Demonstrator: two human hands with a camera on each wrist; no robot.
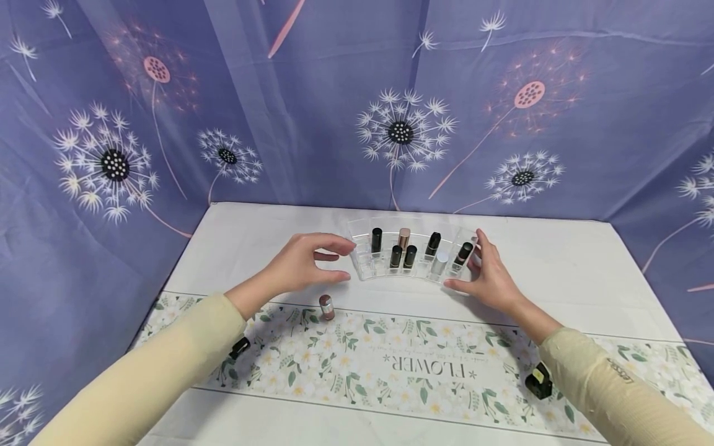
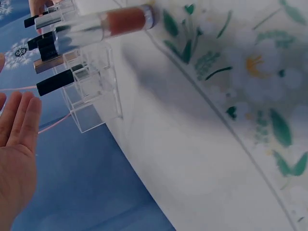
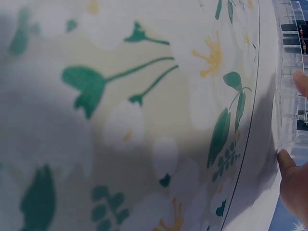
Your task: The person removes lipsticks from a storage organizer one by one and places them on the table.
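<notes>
Left hand (image 1: 304, 265) first: its grip is wide, thumb well apart from the fingers, nothing held. Fingertips sit at or just beside the left end of the clear acrylic tiered organiser; we can't confirm contact from the head view.

Short red-brown cylindrical tube with a shiny silvery section (image 1: 326, 308) stands upright on the white-covered counter (image 1: 234, 230), at the edge of the floral-printed band (image 1: 312, 365), in front of the left hand and outside the organiser.

Clear acrylic tiered organiser (image 1: 365, 267) is next, a curved unit on the counter between both hands. Left to right we see a plain black lipstick (image 1: 377, 240), a pair of black lipsticks in front (image 1: 409, 256), a rose-gold lipstick behind them (image 1: 404, 239), another black one, a pale silvery tube (image 1: 439, 264), then a black lipstick with a pinkish band (image 1: 462, 254).

Right hand (image 1: 493, 277) has its grip round the organiser's right end, thumb in front, fingers behind.

Our read: step in hand is squaring up the organiser. Next move calls for matching left contact, keeping it level; the upright tube looks to be still unslotted.
</notes>
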